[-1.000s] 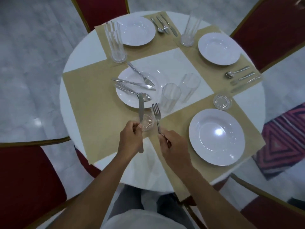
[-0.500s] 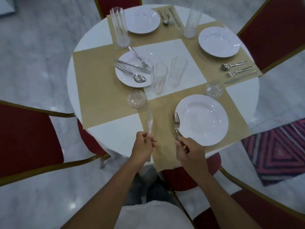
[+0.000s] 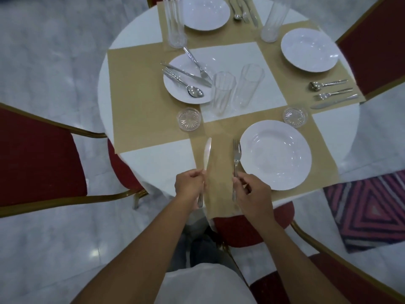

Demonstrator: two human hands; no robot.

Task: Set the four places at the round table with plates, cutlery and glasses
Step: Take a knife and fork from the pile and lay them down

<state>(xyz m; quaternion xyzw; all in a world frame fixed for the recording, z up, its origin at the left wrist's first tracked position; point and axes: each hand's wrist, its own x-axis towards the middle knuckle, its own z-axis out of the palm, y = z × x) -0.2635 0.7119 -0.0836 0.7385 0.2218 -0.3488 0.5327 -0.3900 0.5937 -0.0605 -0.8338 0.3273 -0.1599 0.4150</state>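
Note:
My left hand [image 3: 190, 188] grips a knife [image 3: 206, 153] by its handle, blade pointing away over the near tan placemat [image 3: 219, 194]. My right hand [image 3: 252, 194] pinches a fork [image 3: 236, 154] just left of the near white plate [image 3: 275, 155]. A plate [image 3: 175, 88] left of centre carries a spoon [image 3: 194, 91], a knife and forks. Two tall glasses [image 3: 223, 93] [image 3: 249, 84] stand in the middle. The far plate [image 3: 206, 13] and the right plate [image 3: 309, 50] each have cutlery [image 3: 243, 10] [image 3: 331, 93] and a tall glass [image 3: 175, 23] [image 3: 272, 20] beside them.
Two small cut-glass dishes [image 3: 189, 119] [image 3: 294, 116] sit near the table's middle. Red chairs with gold frames stand at the left [image 3: 37, 163], upper right [image 3: 377, 47] and lower right [image 3: 350, 279]. A patterned rug [image 3: 370, 209] lies on the marble floor at right.
Both hands drew the knife and fork back from beside the centre plate toward the near placemat. The view shifted back, so the near plate now lies right of my hands.

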